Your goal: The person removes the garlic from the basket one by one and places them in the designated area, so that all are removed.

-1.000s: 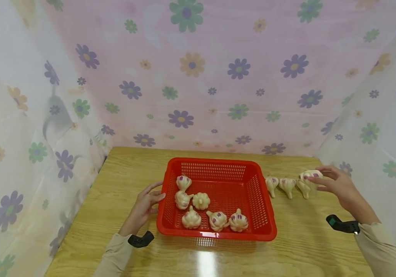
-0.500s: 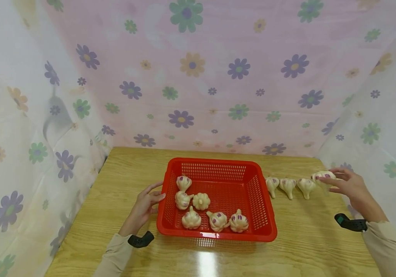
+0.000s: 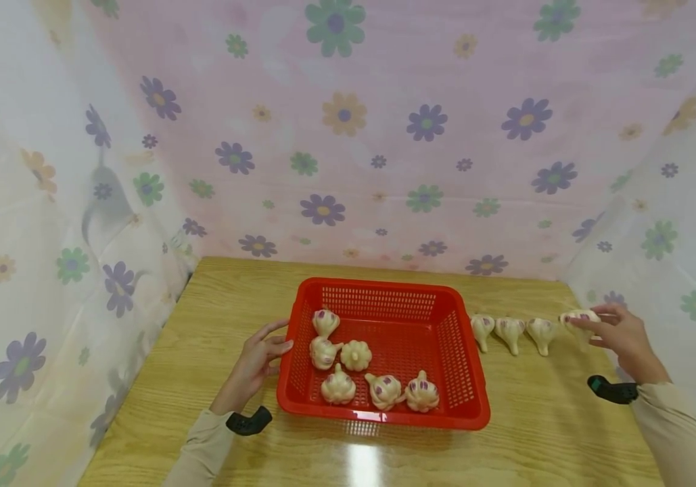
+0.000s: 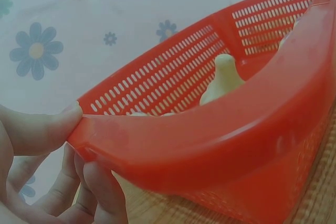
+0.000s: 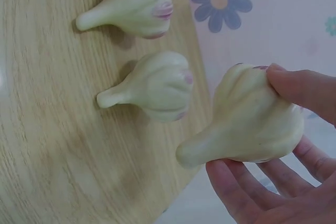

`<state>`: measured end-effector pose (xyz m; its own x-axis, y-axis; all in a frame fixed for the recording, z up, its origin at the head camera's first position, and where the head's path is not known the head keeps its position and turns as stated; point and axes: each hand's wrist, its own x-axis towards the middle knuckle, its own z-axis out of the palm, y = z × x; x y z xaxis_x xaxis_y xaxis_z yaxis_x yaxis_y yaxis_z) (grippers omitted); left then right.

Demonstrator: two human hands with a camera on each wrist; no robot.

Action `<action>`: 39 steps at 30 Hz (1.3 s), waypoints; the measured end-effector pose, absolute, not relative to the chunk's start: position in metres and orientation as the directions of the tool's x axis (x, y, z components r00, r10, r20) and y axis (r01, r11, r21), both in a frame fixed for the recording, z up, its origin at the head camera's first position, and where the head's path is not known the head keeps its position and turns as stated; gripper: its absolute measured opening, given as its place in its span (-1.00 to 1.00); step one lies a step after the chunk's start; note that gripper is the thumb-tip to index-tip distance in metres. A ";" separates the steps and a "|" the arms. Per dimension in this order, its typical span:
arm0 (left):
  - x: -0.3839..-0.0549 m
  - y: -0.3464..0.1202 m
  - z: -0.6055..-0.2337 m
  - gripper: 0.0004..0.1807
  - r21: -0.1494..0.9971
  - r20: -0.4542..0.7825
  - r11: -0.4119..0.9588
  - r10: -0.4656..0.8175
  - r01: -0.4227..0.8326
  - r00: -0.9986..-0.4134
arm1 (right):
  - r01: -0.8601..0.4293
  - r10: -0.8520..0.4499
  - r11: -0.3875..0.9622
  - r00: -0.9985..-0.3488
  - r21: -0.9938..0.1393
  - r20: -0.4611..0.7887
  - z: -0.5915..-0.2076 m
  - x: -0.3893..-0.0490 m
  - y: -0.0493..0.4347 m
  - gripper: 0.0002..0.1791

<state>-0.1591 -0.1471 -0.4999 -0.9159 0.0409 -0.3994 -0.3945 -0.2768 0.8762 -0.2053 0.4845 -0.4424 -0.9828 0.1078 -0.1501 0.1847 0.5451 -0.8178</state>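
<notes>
My left hand (image 3: 255, 365) pinches the left rim of a red plastic basket (image 3: 384, 420). In the left wrist view the thumb lies over the rim and the fingers curl under it. Several garlic bulbs (image 3: 337, 385) lie inside the basket, mostly at the left and front. At the far right, my right hand (image 3: 628, 340) holds another garlic bulb (image 5: 257, 116) between thumb and fingers, its stem pointing away from the palm. Beside it, a row of 3 garlic bulbs (image 3: 511, 331) rests on the table with stems toward me.
The wooden table (image 3: 542, 419) ends at flowered cloth (image 3: 378, 182) behind, with more cloth hanging along both sides. A black strap (image 3: 612, 390) is on the right wrist and another strap (image 3: 249, 422) on the left.
My right hand has moved right with its garlic bulb, from over the third bulb to a spot beyond it, then slightly lower. The left hand and basket have stayed in place.
</notes>
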 end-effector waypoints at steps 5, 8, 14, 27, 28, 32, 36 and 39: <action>-0.157 -0.148 -0.500 -0.42 0.875 -0.399 -0.280 0.042 -0.395 -0.916 | 0.187 0.158 0.555 -0.980 -0.810 -0.118 -0.464 -0.215 0.494 -0.45; -0.156 -0.149 -0.500 -0.41 0.875 -0.407 -0.272 0.034 -0.400 -0.913 | 0.203 0.201 0.579 -0.974 -0.789 -0.104 -0.478 -0.217 0.497 -0.33; -0.157 -0.148 -0.497 -0.40 0.880 -0.413 -0.244 0.028 -0.407 -0.910 | 0.304 0.312 0.580 -0.940 -0.756 -0.139 -0.490 -0.210 0.499 -0.21; -0.157 -0.150 -0.498 -0.42 0.881 -0.411 -0.246 0.020 -0.403 -0.911 | 0.358 0.355 0.613 -0.921 -0.705 -0.159 -0.511 -0.218 0.503 -0.20; -0.157 -0.149 -0.498 -0.43 0.882 -0.407 -0.250 0.023 -0.399 -0.913 | 0.363 0.359 0.616 -0.919 -0.699 -0.161 -0.511 -0.218 0.503 -0.20; -0.157 -0.148 -0.498 -0.43 0.888 -0.389 -0.254 0.032 -0.384 -0.921 | 0.370 0.371 0.629 -0.916 -0.684 -0.154 -0.511 -0.219 0.502 -0.21; -0.156 -0.147 -0.499 -0.44 0.892 -0.381 -0.249 0.036 -0.378 -0.924 | 0.375 0.385 0.650 -0.912 -0.661 -0.139 -0.509 -0.221 0.500 -0.23; -0.157 -0.146 -0.499 -0.45 0.890 -0.382 -0.256 0.033 -0.378 -0.923 | 0.376 0.387 0.657 -0.912 -0.654 -0.135 -0.507 -0.223 0.498 -0.22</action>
